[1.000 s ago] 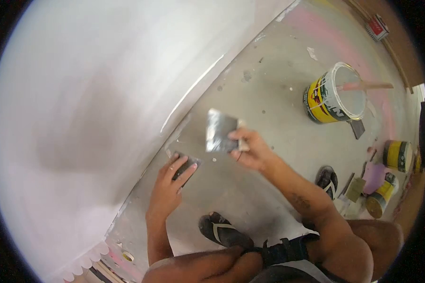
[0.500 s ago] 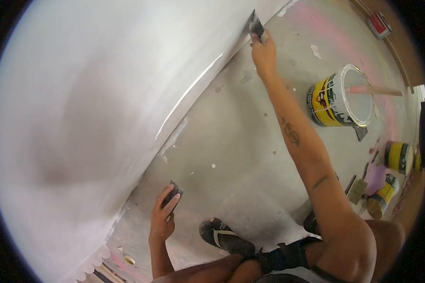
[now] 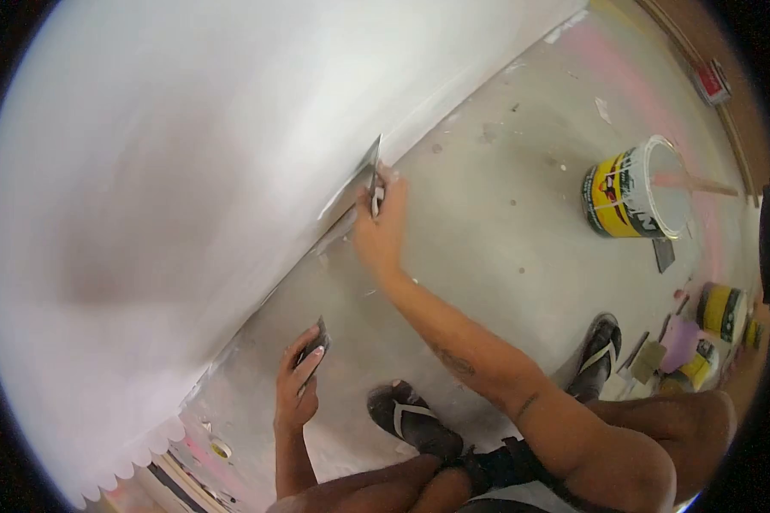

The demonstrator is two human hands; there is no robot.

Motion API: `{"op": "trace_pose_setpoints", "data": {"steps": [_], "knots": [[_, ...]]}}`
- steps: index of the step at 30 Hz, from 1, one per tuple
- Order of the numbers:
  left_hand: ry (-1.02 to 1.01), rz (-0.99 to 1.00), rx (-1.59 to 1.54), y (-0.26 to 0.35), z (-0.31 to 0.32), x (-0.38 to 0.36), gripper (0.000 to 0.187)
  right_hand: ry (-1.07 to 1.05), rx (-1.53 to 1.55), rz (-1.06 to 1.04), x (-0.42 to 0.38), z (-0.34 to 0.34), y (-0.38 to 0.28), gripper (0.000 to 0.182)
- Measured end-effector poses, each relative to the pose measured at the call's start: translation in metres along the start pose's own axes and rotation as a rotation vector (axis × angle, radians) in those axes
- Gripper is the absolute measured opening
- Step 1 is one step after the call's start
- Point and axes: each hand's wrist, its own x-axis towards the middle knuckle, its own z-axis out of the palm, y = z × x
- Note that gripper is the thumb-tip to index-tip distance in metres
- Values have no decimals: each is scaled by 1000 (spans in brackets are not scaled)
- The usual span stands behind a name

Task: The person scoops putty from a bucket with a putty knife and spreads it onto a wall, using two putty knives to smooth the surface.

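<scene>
My right hand (image 3: 382, 232) is closed around a putty knife (image 3: 371, 164), whose blade lies against the white wall (image 3: 222, 162) just above the floor. A short stripe of white filler shows on the wall below the blade. Lower down, my left hand (image 3: 296, 392) grips a second, dark putty knife (image 3: 321, 335) between thumb and fingers. That blade is held over the floor, apart from the wall. The handles are partly hidden by my fingers.
On the right stands a bucket (image 3: 624, 192) with a stick (image 3: 701, 184) across its opening. Smaller cans (image 3: 720, 309) and a purple cloth or paper (image 3: 680, 335) lie beyond my foot. A roll of tape (image 3: 221, 448) rests at lower left. My sandalled feet are on the floor.
My right hand has drawn its putty knife down along the wall, over the long white filler stripe, which is now mostly gone or covered. My left hand stays nearly still. The view has shifted slightly.
</scene>
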Motion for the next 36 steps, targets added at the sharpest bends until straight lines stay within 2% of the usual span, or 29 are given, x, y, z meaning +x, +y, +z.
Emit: {"op": "trace_pose_setpoints", "data": {"steps": [2, 3, 5, 6, 8, 9, 11, 12, 14, 15, 17, 18, 20, 21, 23, 24, 26, 27, 29, 31, 33, 34, 35, 36], "knots": [[96, -29, -96, 2, -1, -6, 53, 45, 65, -18, -29, 21, 1, 40], [103, -41, -90, 3, -2, -10, 53, 32, 70, -12, -42, 28, -2, 40], [253, -43, -327, 3, -5, -18, 56, -3, 56, 14, -67, 42, -9, 41], [262, -53, -318, 1, -8, -26, 56, -16, 63, 20, -80, 49, -11, 41], [444, -225, -407, -11, -11, -43, 50, -32, 68, 20, -100, 60, -15, 41], [444, -227, -404, -23, -14, -54, 50, -33, 71, 22, -110, 65, -17, 41], [382, -238, -146, -47, -20, -73, 47, -78, 150, 76, -124, 72, -22, 42], [381, -240, -145, -40, -19, -68, 47, -78, 150, 77, -130, 69, -21, 42], [579, -325, -1155, -21, -16, -49, 52, -165, 176, 34, -140, 65, -20, 41], [579, -318, -1152, -21, -14, -44, 52, -164, 182, 30, -138, 58, -16, 41], [715, -526, -1241, -22, -8, -39, 43, -545, 317, 91, -131, 25, -2, 41], [715, -522, -1242, -27, -1, -37, 43, -546, 317, 88, -124, 8, 0, 41], [615, -608, -1414, -37, 13, -30, 36, -586, 298, -124, -104, -24, -3, 44], [616, -601, -1419, -32, 21, -24, 36, -589, 296, -130, -97, -43, -11, 44], [603, -799, -1466, -19, 39, -7, 32, -806, 283, -220, -86, -78, -39, 57], [635, -837, -1568, -7, 45, 7, 31, -794, 272, -222, -86, -87, -48, 57], [574, -770, -1493, -7, 56, 15, 32, -912, 467, -329, -84, -104, -59, 62], [526, -700, -1410, -6, 60, 21, 34, -899, 452, -335, -77, -110, -53, 62], [442, -669, -1352, 23, 44, 40, 36, -1023, 223, -408, -56, -124, -36, 62], [363, -647, -1284, 40, 40, 57, 39, -1002, 201, -491, -46, -145, -41, 61], [429, -599, -1184, 52, 51, 65, 44, -1008, 196, -556, -50, -154, -44, 60], [426, -592, -1189, 52, 57, 69, 44, -980, 303, -611, -49, -151, -45, 58], [441, -658, -1344, 49, 64, 69, 46, -946, 413, -663, -48, -149, -46, 57], [451, -726, -1497, 50, 68, 71, 48, -937, 329, -697, -45, -151, -59, 56]]}}
